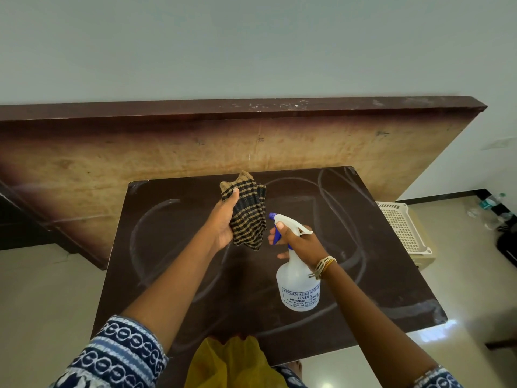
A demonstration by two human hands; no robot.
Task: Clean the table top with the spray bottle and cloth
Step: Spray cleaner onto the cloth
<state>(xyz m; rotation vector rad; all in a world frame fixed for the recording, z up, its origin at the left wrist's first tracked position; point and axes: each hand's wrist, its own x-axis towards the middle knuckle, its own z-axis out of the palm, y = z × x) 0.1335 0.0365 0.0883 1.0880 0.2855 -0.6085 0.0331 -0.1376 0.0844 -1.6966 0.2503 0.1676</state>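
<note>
The dark brown table top (pixel 173 264) fills the middle of the view, with faint curved smear marks across it. Above its far centre my left hand (pixel 223 222) grips a bunched tan-and-black checked cloth (pixel 249 219), thumb pressed on the upper fold. Just to the right, my right hand (pixel 300 243) holds a white translucent spray bottle (pixel 298 287) by the neck, clear of the table. Its blue nozzle points left toward the cloth, and my fingers curl around the blue trigger.
A large wooden board (pixel 167 152) leans against the wall behind the table. A cream perforated plastic basket (pixel 402 228) stands at the table's right edge, with plastic bottles (pixel 492 203) on the floor beyond. Yellow fabric (pixel 232 362) hangs at the near edge.
</note>
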